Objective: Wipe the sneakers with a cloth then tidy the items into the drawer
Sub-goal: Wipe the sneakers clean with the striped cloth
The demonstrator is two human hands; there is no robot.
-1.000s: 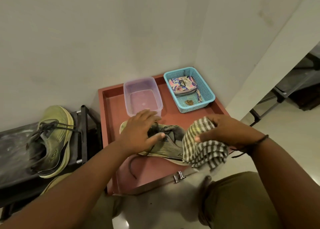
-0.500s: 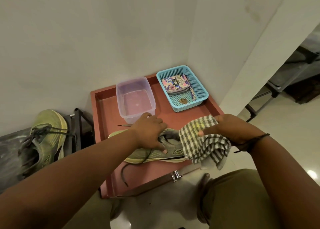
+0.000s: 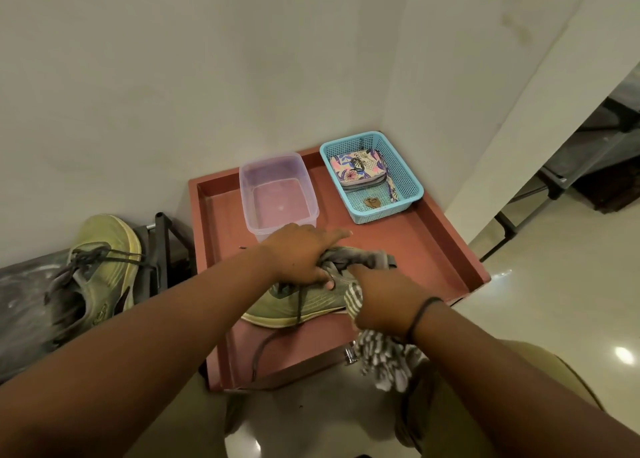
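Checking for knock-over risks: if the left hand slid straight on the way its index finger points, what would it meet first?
Probably nothing soon: the left hand points right across bare drawer floor, passing before the blue basket; depth is unclear.

Domestic interior, probably a home entryway: plain painted walls (image 3: pixel 173 76), glossy tiled floor (image 3: pixel 554 301), a shoe rack (image 3: pixel 162 246) bearing a worn sneaker (image 3: pixel 104 260) left of the fingers (image 3: pixel 332 237), a doorway at right.
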